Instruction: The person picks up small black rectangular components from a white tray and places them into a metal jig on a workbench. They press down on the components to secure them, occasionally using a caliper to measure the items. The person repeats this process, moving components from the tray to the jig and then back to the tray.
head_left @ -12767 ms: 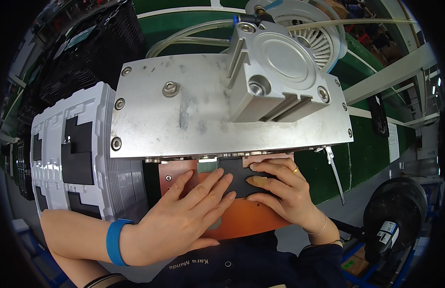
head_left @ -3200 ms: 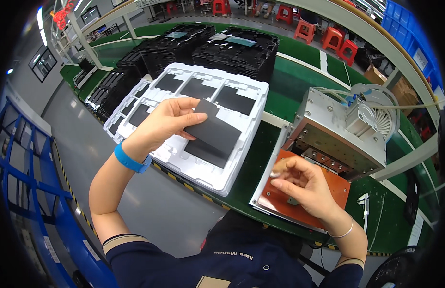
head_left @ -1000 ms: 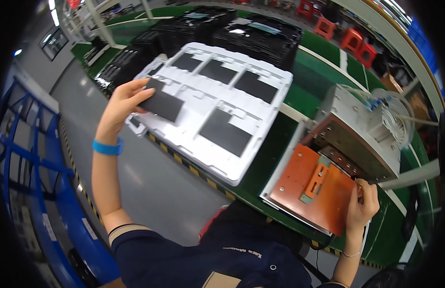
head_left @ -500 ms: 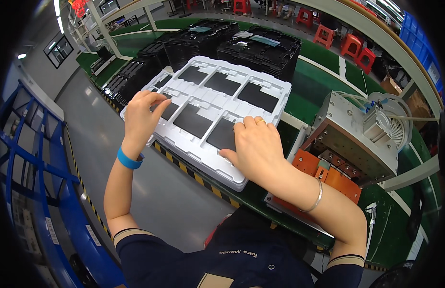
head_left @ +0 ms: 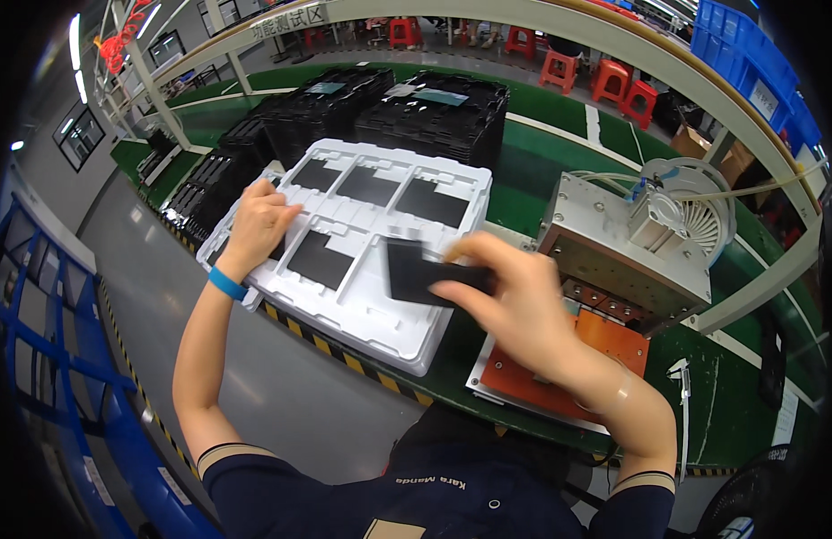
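Observation:
My right hand (head_left: 523, 296) grips a flat black plate (head_left: 411, 272) with a notched corner. It is lifted above the front right pocket of a white moulded tray (head_left: 375, 314), and motion blurs it a little. Over the tray's left part my left hand (head_left: 261, 226) is closed, thumb and fingers drawn together. What its fingertips hold, if anything, is hidden. Matching black plates lie in other pockets: one in the front middle pocket (head_left: 320, 259) and several along the back row (head_left: 369, 187). The pocket under the lifted plate shows bare white.
Stacks of black trays (head_left: 434, 112) stand behind the white tray on the green bench. At right is a metal press-like machine (head_left: 627, 238) with an orange base plate (head_left: 604, 355). A caliper (head_left: 682, 386) lies beyond it. A shelf rail (head_left: 559, 11) crosses overhead.
My right hand has raised the black plate out of the front right pocket and carried it rightward. My left hand stays at the tray's left, fingers drawn closer together. The view has shifted.

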`<state>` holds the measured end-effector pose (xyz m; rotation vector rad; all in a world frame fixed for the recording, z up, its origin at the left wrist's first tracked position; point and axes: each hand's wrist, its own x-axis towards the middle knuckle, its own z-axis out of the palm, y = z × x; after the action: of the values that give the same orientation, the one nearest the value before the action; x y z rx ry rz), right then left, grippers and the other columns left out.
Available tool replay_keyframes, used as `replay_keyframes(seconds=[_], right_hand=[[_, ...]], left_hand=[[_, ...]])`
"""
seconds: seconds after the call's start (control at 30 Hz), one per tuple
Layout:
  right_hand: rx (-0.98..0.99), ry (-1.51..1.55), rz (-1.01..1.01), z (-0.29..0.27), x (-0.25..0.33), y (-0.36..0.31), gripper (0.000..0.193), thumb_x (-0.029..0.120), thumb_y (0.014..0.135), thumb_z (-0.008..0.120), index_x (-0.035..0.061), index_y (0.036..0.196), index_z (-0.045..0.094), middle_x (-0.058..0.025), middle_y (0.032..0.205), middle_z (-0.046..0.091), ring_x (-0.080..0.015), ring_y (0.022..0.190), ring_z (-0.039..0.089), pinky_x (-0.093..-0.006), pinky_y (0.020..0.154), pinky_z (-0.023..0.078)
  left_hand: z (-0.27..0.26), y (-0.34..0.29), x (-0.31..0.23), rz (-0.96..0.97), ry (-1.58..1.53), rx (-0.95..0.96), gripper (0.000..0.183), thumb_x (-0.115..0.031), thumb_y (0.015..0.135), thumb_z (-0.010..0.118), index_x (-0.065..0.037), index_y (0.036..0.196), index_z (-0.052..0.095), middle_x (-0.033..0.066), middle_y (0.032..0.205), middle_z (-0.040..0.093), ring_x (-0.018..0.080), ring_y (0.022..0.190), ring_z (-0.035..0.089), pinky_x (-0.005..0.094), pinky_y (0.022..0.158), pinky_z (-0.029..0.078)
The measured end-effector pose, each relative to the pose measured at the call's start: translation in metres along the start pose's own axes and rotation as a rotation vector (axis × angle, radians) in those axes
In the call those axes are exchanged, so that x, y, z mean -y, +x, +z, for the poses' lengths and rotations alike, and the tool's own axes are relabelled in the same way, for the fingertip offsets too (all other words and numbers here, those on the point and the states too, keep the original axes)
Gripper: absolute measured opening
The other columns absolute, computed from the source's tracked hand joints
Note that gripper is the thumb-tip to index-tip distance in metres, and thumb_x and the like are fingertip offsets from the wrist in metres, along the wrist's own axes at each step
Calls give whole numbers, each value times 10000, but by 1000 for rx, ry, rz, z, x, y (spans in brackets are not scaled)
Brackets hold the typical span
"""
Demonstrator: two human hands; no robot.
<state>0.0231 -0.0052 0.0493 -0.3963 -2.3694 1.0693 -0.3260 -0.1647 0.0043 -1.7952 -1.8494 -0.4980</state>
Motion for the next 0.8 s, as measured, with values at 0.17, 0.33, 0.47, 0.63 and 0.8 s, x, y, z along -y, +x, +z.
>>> replay_keyframes(seconds=[0.17, 0.33, 0.47, 0.63, 0.8], right_hand=[[-200, 374, 263, -62, -33, -97, 294, -45, 803, 760, -60, 1064, 627, -102, 1010, 688, -151, 943, 660, -282, 836, 534], [-394, 440, 526, -90, -75, -174, 315, -108, 788, 734, -98, 1084, 624, -122, 1028, 675, -157, 953, 656, -275, 863, 528], [-319, -135, 399, -80, -85, -173, 279, 50, 752, 808, -17, 1007, 716, -87, 909, 655, -215, 853, 634, -306, 740, 504], [-294, -591, 130, -66, -88, -160, 239, 131, 737, 802, 71, 960, 738, -56, 900, 612, -245, 840, 550, -354, 751, 458], [-259, -507, 11, -64, -106, -151, 214, 44, 785, 722, 49, 997, 697, -57, 941, 619, -258, 858, 562, -369, 765, 459]], left_hand=[[-15, 46, -18, -20, -80, -124, 464, -264, 977, 552, -35, 575, 521, 76, 571, 433, 264, 692, 459, 387, 748, 381], [37, 108, -80, 134, -309, 79, 431, -288, 979, 553, -38, 632, 604, 82, 599, 522, 277, 720, 472, 404, 771, 394], [67, 105, -101, 121, -139, 93, 405, -337, 907, 650, -24, 653, 615, 105, 629, 556, 297, 767, 491, 427, 763, 401], [30, 133, -160, 209, -93, -113, 368, -266, 755, 787, -50, 638, 512, 68, 676, 476, 287, 690, 457, 395, 677, 398], [27, 118, -262, 620, -623, 176, 317, -295, 653, 832, -104, 802, 627, 58, 830, 542, 286, 808, 562, 403, 741, 463]])
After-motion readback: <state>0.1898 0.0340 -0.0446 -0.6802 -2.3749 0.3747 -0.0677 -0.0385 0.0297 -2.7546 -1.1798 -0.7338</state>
